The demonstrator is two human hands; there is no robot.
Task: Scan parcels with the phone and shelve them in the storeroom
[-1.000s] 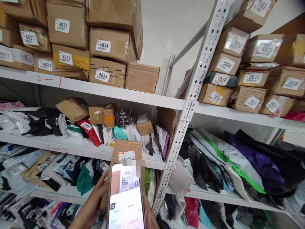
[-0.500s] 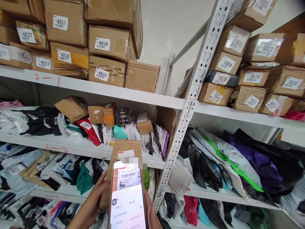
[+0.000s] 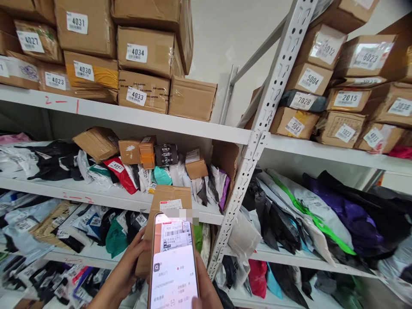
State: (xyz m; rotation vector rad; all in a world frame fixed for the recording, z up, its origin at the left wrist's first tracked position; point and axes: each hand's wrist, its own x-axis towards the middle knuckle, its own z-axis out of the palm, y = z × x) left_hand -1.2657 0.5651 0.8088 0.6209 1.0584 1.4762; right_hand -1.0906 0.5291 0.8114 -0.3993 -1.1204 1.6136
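Our left forearm slants in from the near left, and our left hand (image 3: 133,259) curls its fingers round the left side of a cardboard box (image 3: 175,193), gripping it. The box is brown, matte and block-shaped, its white paper label (image 3: 171,205) towards the far end; its long axis seems to run away from us. Just on our side of it, the slim, glossy phone (image 3: 174,268) points its top edge at the far white shelf (image 3: 112,201), long axis near to far, lit screen facing us. At the near right, our right hand (image 3: 206,283) grips the phone's right edge, thumb over the lower screen; we cannot see its other fingers clearly. Farther right slants a perforated metal post (image 3: 243,171).
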